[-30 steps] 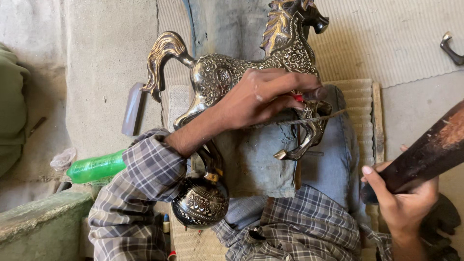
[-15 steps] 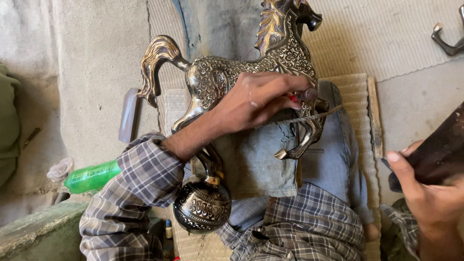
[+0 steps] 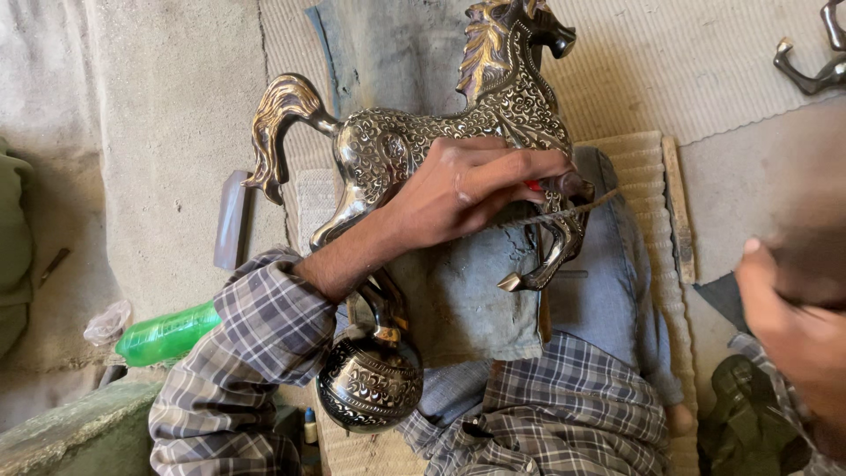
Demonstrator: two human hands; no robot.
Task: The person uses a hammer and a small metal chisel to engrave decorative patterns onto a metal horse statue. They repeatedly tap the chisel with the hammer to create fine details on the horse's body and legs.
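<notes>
Glossy engraved metal horse (image 3: 423,145); matt denim cloth (image 3: 476,300); shiny green plastic bottle (image 3: 167,333).

Daylight is falling on a rough grey concrete floor (image 3: 167,132). A ribbed woven mat (image 3: 705,62) is lying across it, a green plastic bottle (image 3: 167,333) is resting beside a stone block (image 3: 70,436).

Soft daylight, even exposure, one blurred corner.

Light falls diffusely from above; shadows under the metal horse (image 3: 441,141) are faint. Small glints on its tail and the round base (image 3: 370,383), no blown glare. Right hand (image 3: 797,326) at the frame edge is smeared by blur; left hand (image 3: 458,189) is sharp.
</notes>
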